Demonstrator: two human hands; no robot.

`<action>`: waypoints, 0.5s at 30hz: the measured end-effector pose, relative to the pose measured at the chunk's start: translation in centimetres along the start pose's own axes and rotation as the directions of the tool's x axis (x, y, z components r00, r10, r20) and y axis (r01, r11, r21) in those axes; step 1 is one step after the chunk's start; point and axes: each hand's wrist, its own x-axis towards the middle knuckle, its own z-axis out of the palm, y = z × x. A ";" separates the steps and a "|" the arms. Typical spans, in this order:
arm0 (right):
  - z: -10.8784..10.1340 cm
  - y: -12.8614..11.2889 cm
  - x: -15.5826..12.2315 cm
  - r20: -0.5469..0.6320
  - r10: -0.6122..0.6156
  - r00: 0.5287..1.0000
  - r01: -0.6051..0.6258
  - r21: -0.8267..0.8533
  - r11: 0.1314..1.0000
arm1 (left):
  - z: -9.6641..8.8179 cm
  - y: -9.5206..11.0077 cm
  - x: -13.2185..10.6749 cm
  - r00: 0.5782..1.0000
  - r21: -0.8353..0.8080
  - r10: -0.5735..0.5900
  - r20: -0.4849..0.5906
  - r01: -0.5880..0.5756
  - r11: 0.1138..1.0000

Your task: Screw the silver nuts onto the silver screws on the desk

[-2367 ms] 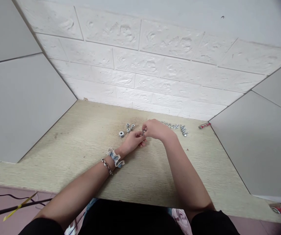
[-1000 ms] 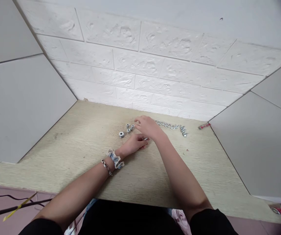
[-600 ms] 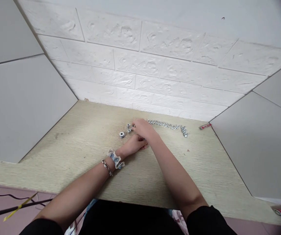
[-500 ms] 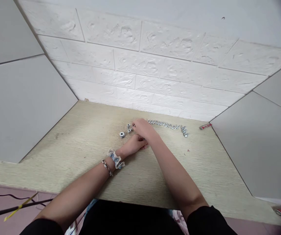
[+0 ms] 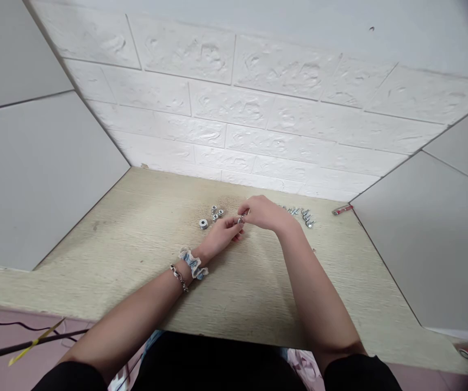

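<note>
My left hand [image 5: 222,234] and my right hand [image 5: 263,213] meet over the middle of the wooden table [image 5: 136,244]. Both pinch a small metal bolt and nut [image 5: 241,219] between their fingertips. A few loose nuts [image 5: 216,213] and a larger round nut [image 5: 203,223] lie just left of my hands. A row of assembled bolts [image 5: 299,213] stretches to the right behind my right hand, partly hidden by it. My left wrist wears a scrunchie and a chain bracelet [image 5: 179,276].
A small red object [image 5: 340,209] lies at the table's right rear corner. Grey panels [image 5: 33,174] flank the table on both sides, a white brick-pattern wall [image 5: 258,125] backs it. Dark cables [image 5: 22,342] run over the floor at lower left.
My right hand reached left to the loose nuts, then came back to my left hand. Both hands now pinch the small metal piece together.
</note>
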 end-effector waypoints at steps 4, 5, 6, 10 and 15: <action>0.1 -0.2 0.0 0.049 -0.014 0.999 0.011 0.048 0.999 | -0.1 0.3 -0.1 1.000 0.014 -0.007 -0.025 0.007 1.000; 0.2 -0.3 0.1 0.058 -0.017 0.998 0.014 0.059 0.998 | -0.1 0.3 -0.1 1.000 0.021 -0.006 -0.030 0.007 1.000; 0.2 -0.3 0.1 0.064 -0.020 0.998 0.015 0.069 0.998 | -0.1 0.3 -0.1 0.999 0.030 -0.003 -0.033 0.004 1.000; 0.1 -0.5 0.1 0.070 -0.022 0.997 0.016 0.084 0.996 | -0.2 -0.1 -0.1 0.999 0.090 0.026 -0.041 -0.023 0.996; -0.1 -0.8 -0.2 0.111 -0.007 0.994 -0.001 0.070 0.998 | -0.4 -0.7 0.0 0.997 0.185 0.065 -0.046 -0.055 0.981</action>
